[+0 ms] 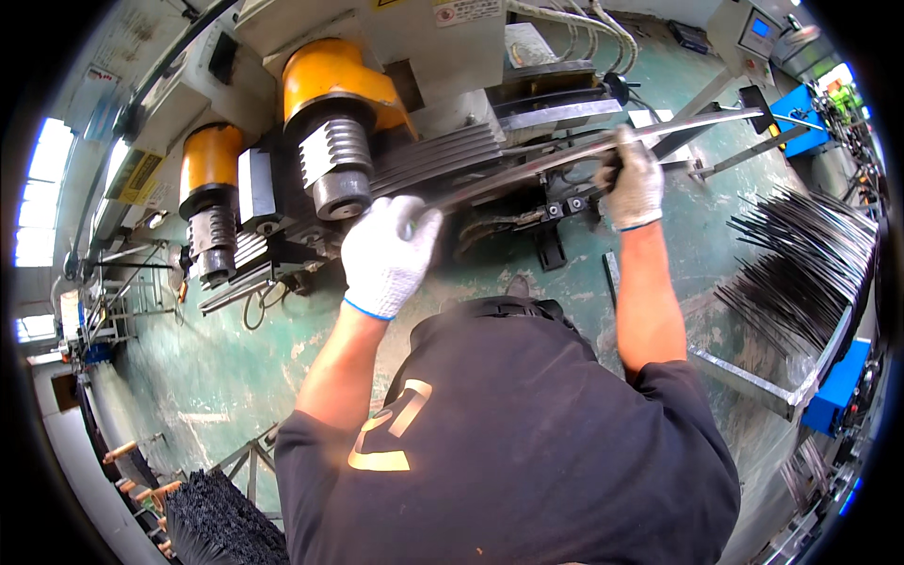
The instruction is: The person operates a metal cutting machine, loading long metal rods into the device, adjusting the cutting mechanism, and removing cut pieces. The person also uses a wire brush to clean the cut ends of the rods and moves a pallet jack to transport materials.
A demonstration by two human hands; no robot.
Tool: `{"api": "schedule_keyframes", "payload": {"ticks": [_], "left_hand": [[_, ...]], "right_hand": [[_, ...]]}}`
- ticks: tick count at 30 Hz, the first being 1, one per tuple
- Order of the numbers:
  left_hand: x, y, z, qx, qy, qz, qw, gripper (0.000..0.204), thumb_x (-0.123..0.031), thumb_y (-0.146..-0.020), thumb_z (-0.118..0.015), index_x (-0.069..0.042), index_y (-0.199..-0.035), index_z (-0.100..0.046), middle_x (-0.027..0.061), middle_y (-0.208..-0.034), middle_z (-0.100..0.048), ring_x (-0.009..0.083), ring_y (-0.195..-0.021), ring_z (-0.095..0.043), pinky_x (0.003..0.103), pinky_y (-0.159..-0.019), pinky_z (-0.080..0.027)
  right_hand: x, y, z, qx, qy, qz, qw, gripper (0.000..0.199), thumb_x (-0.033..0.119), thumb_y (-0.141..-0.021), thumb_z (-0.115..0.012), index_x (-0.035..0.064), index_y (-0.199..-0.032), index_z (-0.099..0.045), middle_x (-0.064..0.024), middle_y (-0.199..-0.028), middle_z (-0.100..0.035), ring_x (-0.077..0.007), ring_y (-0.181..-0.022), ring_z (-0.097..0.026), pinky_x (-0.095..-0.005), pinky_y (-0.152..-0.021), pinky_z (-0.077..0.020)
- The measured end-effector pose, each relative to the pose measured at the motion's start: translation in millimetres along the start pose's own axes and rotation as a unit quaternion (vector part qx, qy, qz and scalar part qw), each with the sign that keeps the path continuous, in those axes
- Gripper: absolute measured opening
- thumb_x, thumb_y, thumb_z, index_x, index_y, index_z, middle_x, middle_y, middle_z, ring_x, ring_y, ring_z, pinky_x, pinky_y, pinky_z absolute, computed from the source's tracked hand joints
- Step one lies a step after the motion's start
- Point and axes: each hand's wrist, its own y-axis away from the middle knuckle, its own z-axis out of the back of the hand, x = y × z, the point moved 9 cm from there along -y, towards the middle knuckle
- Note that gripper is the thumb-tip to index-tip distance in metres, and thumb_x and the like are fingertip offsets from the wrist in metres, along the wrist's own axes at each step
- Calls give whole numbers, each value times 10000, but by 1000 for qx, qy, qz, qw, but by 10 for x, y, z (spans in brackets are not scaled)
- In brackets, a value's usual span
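Both my hands wear white knitted gloves. A long, thin metal bar (pixel 697 124) runs slantwise in front of the machine, its far right end higher in the picture. My right hand (pixel 633 181) is wrapped round the bar near its middle, slightly blurred. At the bar's left end my left hand (pixel 388 252) has its fingers closed on it; the very tip is hidden by the glove. Just beyond the left hand is a threaded metal spindle (pixel 337 160) under an orange housing (pixel 325 80).
A second orange housing (pixel 211 158) with its spindle stands farther left. At the right, many dark thin rods (pixel 800 254) lie in a metal frame rack (pixel 744 375). A bundle of black bristle-like strands (pixel 221 518) sits at lower left. A control screen (pixel 759 28) is at far right.
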Motion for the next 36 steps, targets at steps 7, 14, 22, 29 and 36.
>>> {"api": "schedule_keyframes", "payload": {"ticks": [7, 14, 22, 29, 36], "left_hand": [[-362, -529, -427, -68, 30, -119, 990, 171, -259, -952, -845, -113, -988, -763, 153, -905, -716, 397, -843, -709, 491, -760, -585], [-228, -632, -595, -77, -54, -142, 985, 187, -208, -994, -814, -31, -1030, -766, 173, -921, -701, 404, -912, -684, 523, -801, -540], [-322, -705, -776, -42, -156, -125, 979, 173, -181, -980, -773, -12, -1008, -752, 192, -915, -691, 424, -945, -643, 557, -821, -508], [84, -660, -750, -34, -202, 28, 978, 275, -247, -1031, -758, 10, -1126, -736, 225, -1100, -708, 439, -1065, -643, 542, -936, -515], [-297, -924, -862, 51, -261, 13, 964, 528, -393, -982, -815, 60, -1248, -757, 301, -1168, -788, 439, -1064, -773, 509, -993, -607]], "right_hand": [[-113, 642, -744, 81, 68, -22, 994, 367, 388, -1080, -702, 47, -944, -718, -42, -746, -652, -138, -608, -604, -324, -564, -498], [-476, 1052, -11, 56, 77, -103, 990, 300, 366, -1069, -745, 67, -1069, -726, -25, -792, -682, -120, -624, -617, -316, -558, -498], [-592, 955, 1513, -45, 43, -127, 990, 274, 323, -1057, -772, 56, -1030, -720, -19, -786, -685, -107, -603, -593, -295, -557, -479], [-243, 505, 2708, -72, 78, -149, 983, 285, 320, -1078, -742, 35, -1052, -737, -15, -793, -696, -108, -626, -607, -310, -593, -509], [347, -143, 3484, -67, 111, -114, 985, 285, 308, -1081, -733, 25, -1050, -748, -26, -816, -719, -103, -671, -632, -302, -618, -522]]}}
